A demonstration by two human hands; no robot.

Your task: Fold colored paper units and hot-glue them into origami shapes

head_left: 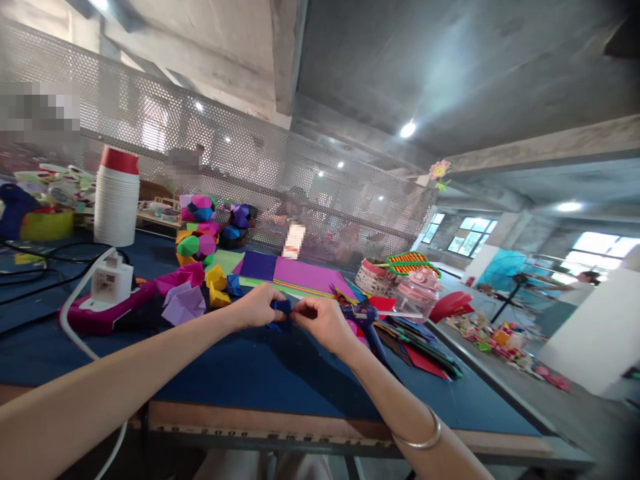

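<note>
Between my two hands is a small piece of dark blue folded paper (281, 307), held just above the blue tabletop (240, 380). My left hand (260, 305) pinches it from the left, fingers closed. From the other side, my right hand (320, 320) grips its edge between thumb and fingertips. The paper's underside is partly hidden by my fingers. Close beyond my left hand lie yellow folded paper (217, 285) and lilac folded paper (183, 304). A dark blue glue gun (364, 315) rests just right of my right hand.
Colored paper sheets (310, 274) lie behind my hands. On the left stand a power strip with a white plug (111, 283) and a stack of paper cups (117, 200). Colorful paper balls (197, 247) sit farther back. A clear jar (417, 297) stands right; a perforated metal screen (240, 153) rises behind.
</note>
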